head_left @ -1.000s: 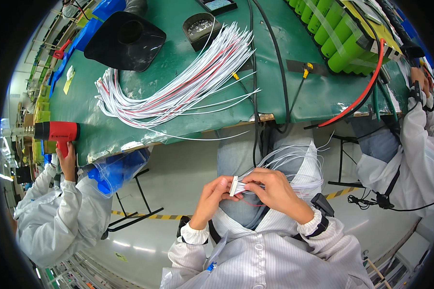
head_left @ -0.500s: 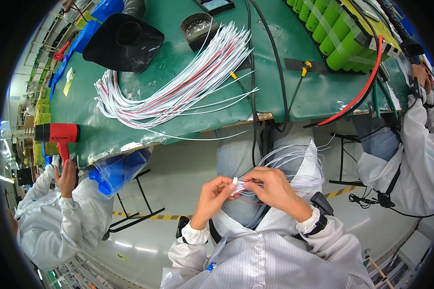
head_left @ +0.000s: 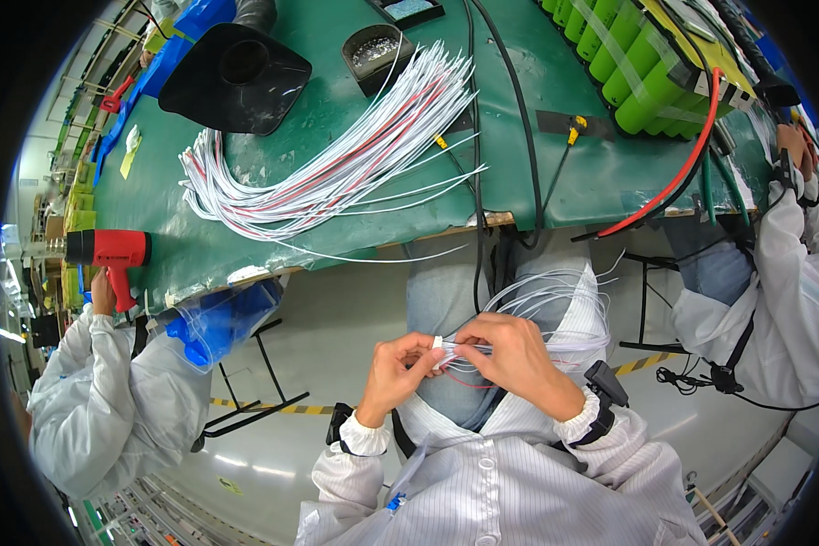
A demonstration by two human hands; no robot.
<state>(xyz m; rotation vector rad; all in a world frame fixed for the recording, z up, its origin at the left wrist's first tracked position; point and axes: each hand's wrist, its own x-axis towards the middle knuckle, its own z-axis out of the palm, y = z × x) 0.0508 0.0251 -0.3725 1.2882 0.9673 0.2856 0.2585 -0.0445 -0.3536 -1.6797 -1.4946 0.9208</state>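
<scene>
Over my lap, my left hand (head_left: 397,371) pinches a small white connector (head_left: 440,348) between thumb and fingers. My right hand (head_left: 511,354) meets it from the right, its fingertips on the thin white wires (head_left: 555,300) that run out of the connector and loop back across my knees. One thin red wire (head_left: 469,380) hangs below the hands. A big bundle of white and red wires (head_left: 337,168) lies on the green table (head_left: 519,164) above.
A black funnel-shaped hood (head_left: 237,68) and a small tray of metal bits (head_left: 378,50) sit on the table. Green battery cells (head_left: 651,68) lie at the right. A person at left holds a red heat gun (head_left: 109,250); another person's sleeve (head_left: 792,273) is at right.
My hands stay together on the connector with only small finger shifts. The person at left has brought a hand up onto the red heat gun's grip.
</scene>
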